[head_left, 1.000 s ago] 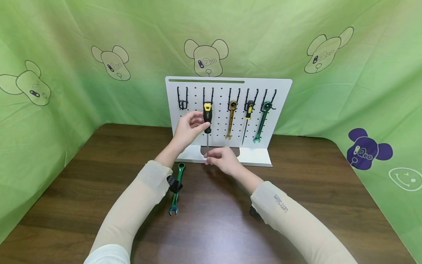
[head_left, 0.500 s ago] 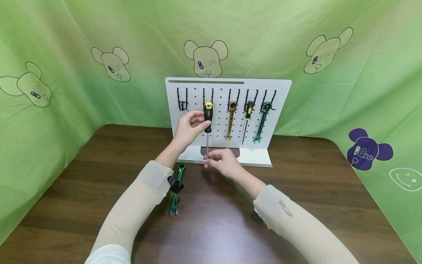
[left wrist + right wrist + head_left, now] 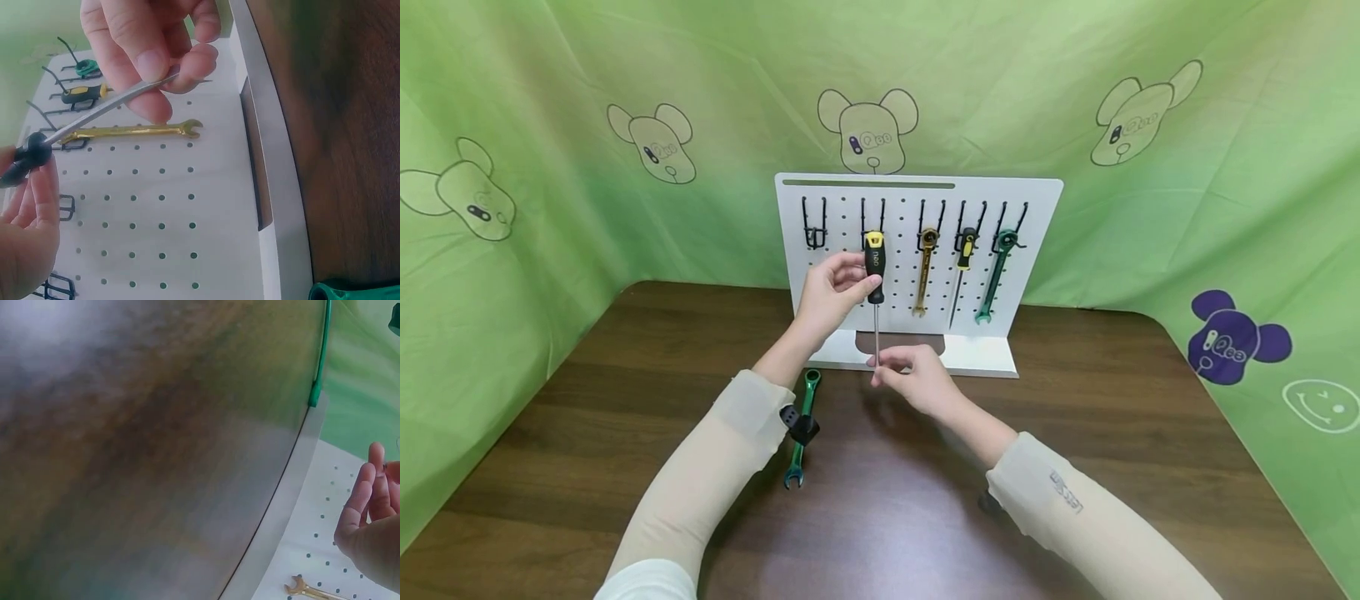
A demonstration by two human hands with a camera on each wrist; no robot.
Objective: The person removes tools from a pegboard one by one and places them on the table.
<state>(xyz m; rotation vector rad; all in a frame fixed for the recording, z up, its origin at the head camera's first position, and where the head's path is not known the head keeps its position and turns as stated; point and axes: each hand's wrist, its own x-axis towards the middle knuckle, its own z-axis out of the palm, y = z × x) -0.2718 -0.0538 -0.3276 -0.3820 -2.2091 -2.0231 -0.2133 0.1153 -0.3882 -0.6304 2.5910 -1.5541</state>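
My left hand (image 3: 827, 296) grips the black handle of a screwdriver (image 3: 874, 265), which has a yellow end cap. It stands upright in front of the white pegboard (image 3: 891, 321), with its metal shaft pointing down. Low on that shaft, thumb and fingers of my right hand (image 3: 921, 381) pinch close to the tip. The left wrist view shows the shaft (image 3: 100, 112) running from the handle to the right fingertips, with a bit of the tip past them. At the edge of the right wrist view, my right hand (image 3: 372, 528) appears before the board.
On the board hang a gold wrench (image 3: 925, 271), a smaller black-and-yellow screwdriver (image 3: 967, 250) and a green wrench (image 3: 997, 275). A black double hook (image 3: 815, 237) at the far left is bare. Another green wrench (image 3: 795, 467) lies on the wooden table (image 3: 1075, 400) beside my left wrist.
My right hand has shifted slightly down and to the right along with the shaft's lower end. The screwdriver handle has moved a little to the right; my left hand keeps its hold.
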